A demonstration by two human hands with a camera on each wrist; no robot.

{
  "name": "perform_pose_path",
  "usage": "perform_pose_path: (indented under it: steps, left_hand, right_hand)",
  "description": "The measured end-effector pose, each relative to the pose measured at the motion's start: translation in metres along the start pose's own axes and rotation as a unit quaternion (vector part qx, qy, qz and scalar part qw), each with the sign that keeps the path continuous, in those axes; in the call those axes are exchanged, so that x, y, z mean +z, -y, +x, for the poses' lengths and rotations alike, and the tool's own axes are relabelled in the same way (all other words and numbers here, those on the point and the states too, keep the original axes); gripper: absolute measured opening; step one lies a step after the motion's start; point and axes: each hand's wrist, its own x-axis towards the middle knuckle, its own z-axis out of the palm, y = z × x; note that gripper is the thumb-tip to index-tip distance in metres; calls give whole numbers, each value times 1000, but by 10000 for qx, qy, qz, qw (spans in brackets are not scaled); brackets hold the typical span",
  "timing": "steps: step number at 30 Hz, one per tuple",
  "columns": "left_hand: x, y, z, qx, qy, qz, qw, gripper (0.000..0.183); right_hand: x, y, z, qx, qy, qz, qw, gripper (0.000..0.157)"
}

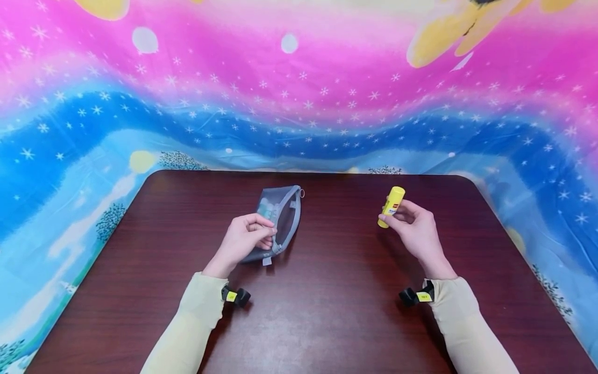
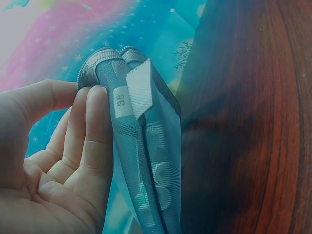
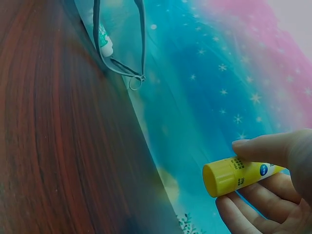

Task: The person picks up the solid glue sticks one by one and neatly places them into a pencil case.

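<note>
A grey mesh zipper pouch (image 1: 286, 228) stands unzipped at the middle of the table, its mouth facing right. My left hand (image 1: 247, 236) pinches the near side of its rim between thumb and fingers. In the left wrist view the pouch (image 2: 146, 146) shows a tag marked 38 beside my fingers (image 2: 97, 126). Through the mesh, a white and green item (image 3: 105, 41) shows inside, its kind unclear. To the right, my right hand (image 1: 416, 231) holds a yellow glue stick (image 1: 392, 206) above the table, tilted, between thumb and fingers. The pouch and glue stick are well apart.
A dark reddish-brown wooden table (image 1: 317, 322) lies under both hands. Behind it and along its sides hangs a pink and blue patterned cloth (image 1: 299, 93). Each wrist wears a small black camera (image 1: 242, 297) on a strap.
</note>
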Motion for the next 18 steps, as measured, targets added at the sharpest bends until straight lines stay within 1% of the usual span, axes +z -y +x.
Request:
perform_pose_path:
  steps: [7,11,18]
  left_hand:
    - [0,0,0,-14,4,-53,10000,24]
    - [0,1,0,-8,7,-94,10000,22]
    - [-1,0,1,21,10,-26,10000,20]
  right_hand:
    - [6,7,4,65,178,-30,9998,51]
    - [11,11,6,73,186,29,9998,50]
    - [17,19,12,75,206,108,9997,51]
